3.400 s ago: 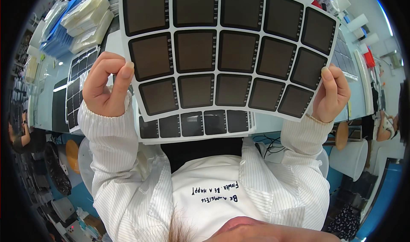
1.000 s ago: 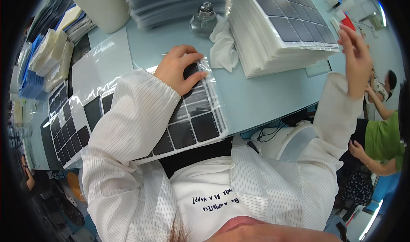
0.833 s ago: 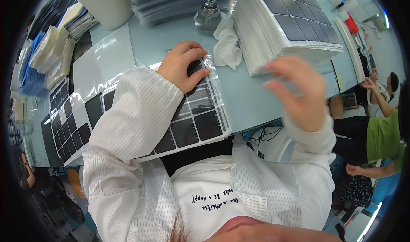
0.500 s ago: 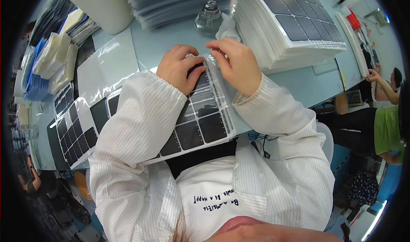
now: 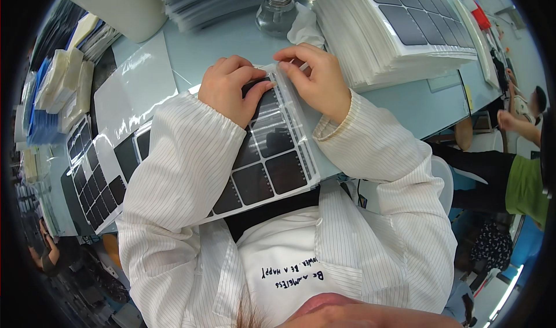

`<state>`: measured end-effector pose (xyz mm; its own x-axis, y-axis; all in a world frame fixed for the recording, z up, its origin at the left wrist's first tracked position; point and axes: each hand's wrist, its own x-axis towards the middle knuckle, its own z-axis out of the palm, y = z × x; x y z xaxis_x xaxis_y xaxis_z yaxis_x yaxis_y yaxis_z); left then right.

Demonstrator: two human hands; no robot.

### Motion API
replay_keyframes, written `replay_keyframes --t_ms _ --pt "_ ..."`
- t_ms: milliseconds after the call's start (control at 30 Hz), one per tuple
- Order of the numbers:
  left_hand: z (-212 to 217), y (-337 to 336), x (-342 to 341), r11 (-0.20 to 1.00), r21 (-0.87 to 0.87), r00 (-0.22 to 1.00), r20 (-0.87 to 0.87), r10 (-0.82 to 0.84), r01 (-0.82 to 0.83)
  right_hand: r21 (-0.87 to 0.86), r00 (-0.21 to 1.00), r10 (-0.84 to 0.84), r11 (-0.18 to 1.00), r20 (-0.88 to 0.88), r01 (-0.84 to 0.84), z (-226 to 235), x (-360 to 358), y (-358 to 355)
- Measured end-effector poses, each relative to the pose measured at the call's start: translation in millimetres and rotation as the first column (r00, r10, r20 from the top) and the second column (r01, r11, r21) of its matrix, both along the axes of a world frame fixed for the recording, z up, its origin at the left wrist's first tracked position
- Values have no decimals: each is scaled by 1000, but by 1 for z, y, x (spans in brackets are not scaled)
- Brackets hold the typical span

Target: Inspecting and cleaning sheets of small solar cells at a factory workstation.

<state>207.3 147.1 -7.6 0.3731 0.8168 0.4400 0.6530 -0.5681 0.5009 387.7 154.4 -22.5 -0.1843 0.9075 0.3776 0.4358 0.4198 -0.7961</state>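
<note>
A pale blue table bears sheet stacks, a glass bottle.

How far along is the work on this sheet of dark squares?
Done: the sheet of dark squares lies flat on the table. In hand: the left hand presses it down while the right hand fingers its clear top edge. Left, seemingly: a tall stack of similar sheets waits behind.

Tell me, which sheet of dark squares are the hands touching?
The sheet lying in front of the person, under both hands; the tall stack and the sheets at the left lie untouched.
</note>
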Motion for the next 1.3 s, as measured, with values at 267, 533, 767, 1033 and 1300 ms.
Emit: replay_keyframes --t_ms 267,533,767,1033,1300 --pt "0 2 0 997 -77 993 119 -5 15 86 989 122 988 90 -129 8 -4 -5" --pt "-4 3 -2 996 -86 993 121 1 10 73 993 113 991 22 -114 7 -5 -4" --pt "-3 6 -2 998 -35 989 137 -51 56 101 997 78 992 13 -79 3 -3 -2" --pt "3 3 6 997 28 992 101 -77 74 148 991 125 982 -37 -118 4 -1 -5" --pt "16 -3 7 979 108 979 90 -181 171 -277 928 83 941 -363 -193 1 4 5"
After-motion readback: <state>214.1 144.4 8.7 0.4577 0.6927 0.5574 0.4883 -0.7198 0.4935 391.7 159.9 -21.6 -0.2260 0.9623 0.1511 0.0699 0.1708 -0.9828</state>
